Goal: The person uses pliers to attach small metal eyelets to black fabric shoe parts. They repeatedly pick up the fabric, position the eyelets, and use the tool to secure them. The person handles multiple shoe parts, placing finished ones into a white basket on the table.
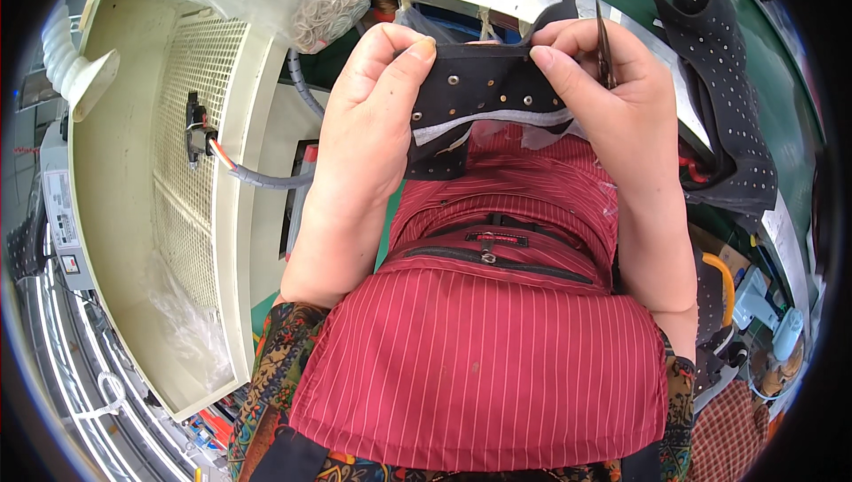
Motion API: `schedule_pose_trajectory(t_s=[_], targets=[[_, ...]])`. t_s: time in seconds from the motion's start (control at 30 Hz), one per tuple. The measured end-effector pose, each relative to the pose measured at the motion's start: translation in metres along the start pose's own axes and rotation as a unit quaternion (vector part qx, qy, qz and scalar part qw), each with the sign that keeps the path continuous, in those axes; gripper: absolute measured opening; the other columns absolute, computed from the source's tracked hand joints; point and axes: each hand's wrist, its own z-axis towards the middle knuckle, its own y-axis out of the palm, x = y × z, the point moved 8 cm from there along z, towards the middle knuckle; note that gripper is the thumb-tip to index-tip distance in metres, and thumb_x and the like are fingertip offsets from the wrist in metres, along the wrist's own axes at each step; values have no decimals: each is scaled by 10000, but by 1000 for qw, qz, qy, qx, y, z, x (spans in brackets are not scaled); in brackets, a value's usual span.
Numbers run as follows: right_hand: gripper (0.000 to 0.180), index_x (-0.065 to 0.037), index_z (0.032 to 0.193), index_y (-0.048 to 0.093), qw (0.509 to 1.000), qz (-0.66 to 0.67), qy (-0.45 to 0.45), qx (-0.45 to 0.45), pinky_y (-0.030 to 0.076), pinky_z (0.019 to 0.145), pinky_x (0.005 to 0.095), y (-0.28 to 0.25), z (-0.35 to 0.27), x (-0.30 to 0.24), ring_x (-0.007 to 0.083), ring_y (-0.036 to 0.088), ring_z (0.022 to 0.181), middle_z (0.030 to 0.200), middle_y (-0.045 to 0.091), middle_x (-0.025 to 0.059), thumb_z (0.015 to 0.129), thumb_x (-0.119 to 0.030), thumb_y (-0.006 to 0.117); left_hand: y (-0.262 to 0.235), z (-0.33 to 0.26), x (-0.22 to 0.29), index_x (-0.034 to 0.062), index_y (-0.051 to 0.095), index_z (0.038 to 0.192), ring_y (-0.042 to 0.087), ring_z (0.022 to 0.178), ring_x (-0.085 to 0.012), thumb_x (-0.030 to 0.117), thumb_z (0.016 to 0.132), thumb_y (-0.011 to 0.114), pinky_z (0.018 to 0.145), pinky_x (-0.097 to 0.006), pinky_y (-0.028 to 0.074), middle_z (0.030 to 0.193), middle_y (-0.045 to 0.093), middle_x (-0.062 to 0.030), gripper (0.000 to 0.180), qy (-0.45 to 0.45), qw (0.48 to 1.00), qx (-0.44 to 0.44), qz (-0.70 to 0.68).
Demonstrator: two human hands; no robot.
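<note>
A strip of black fabric point(488, 78) dotted with metal studs or eyelets is stretched between my hands above my lap. A light grey band runs along its lower edge, and another black piece hangs below on the left. My left hand point(368, 114) pinches the upper left edge, thumb on top. With thumb and fingers closed, my right hand point(617, 96) grips the upper right edge. A dark, slim pointed metal tool point(604, 47) also sticks up from between the right fingers; its lower end is hidden, so its kind cannot be made out.
At the left stands a cream tray-like housing point(240, 242) with mesh and a grey cable point(266, 178). A plastic bag of pale bands point(328, 16) rests at the back. More dotted black fabric point(719, 100) drapes at the right, above a light-blue plastic object point(754, 296). A red striped apron point(479, 349) covers my lap.
</note>
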Motion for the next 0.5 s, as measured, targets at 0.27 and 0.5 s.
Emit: schedule_pose_trajectory(t_s=[0.27, 0.5], targets=[[139, -27, 765, 599, 999, -34, -16, 13, 352, 502, 207, 1, 4, -1, 36, 426, 564, 605, 497, -33, 791, -131, 687, 5, -2, 2, 62, 531, 919, 547, 698, -34, 118, 937, 505, 619, -186, 456, 797, 588, 2, 64, -4, 999, -26, -39], [76, -17, 882, 625, 998, -1, -8, -59, 312, 550, 167, 6, 6, -8, 9, 381, 618, 707, 488, -66, 832, -65, 658, 6, -3, 4, 61, 520, 915, 566, 719, -46, 137, 938, 496, 641, -185, 465, 825, 614, -25, 84, -16, 995, -83, -59]])
